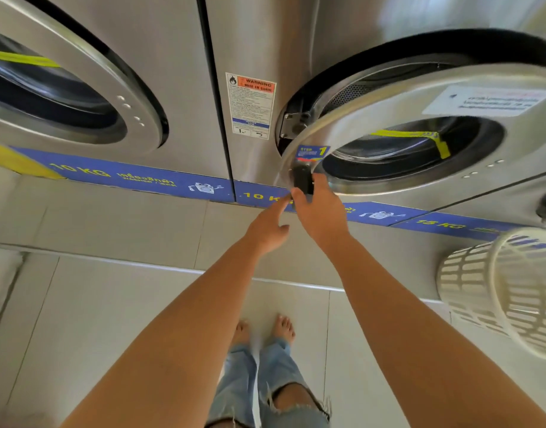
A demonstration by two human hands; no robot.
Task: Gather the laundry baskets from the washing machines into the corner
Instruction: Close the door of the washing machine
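A cream slatted laundry basket (506, 291) lies on its side on the floor at the right, below the machines. My right hand (319, 211) grips the black door handle (302, 180) of the right washing machine, whose round steel door (420, 131) stands partly ajar. My left hand (270, 227) hovers just left of it, fingers apart, index finger stretched toward the handle, holding nothing. The drum behind the ajar door shows only perforated metal; no basket is visible inside.
A second washing machine (80, 97) with its door closed stands at the left. A blue 10 KG strip (142, 177) runs along the machine bases above a tiled step. My bare feet (265, 330) stand on pale floor tiles.
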